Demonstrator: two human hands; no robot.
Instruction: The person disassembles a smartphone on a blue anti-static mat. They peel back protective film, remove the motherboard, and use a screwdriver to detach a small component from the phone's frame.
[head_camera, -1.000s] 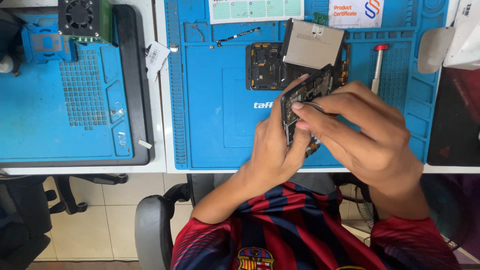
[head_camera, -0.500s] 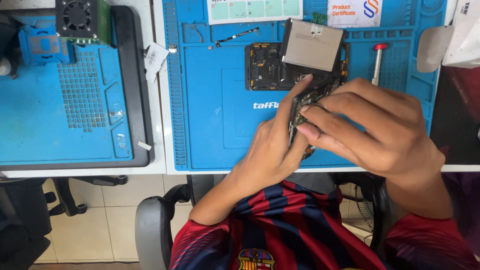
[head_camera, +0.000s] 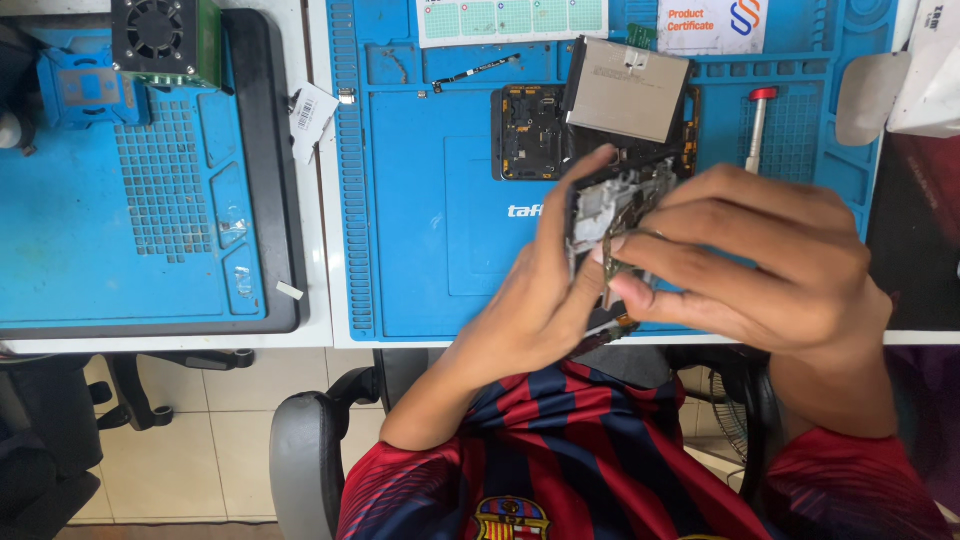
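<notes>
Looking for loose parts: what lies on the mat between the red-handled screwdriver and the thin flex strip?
In the head view, an opened phone body and a tilted grey panel lie between screwdriver and strip.

Head camera looks steeply down, close over blue mat (head_camera: 420, 250) at desk edge.

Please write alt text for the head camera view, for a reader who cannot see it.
Both hands hold a stripped phone frame above a blue work mat: left hand cradles it, right hand pinches it. An opened phone and screwdriver lie behind.
</notes>
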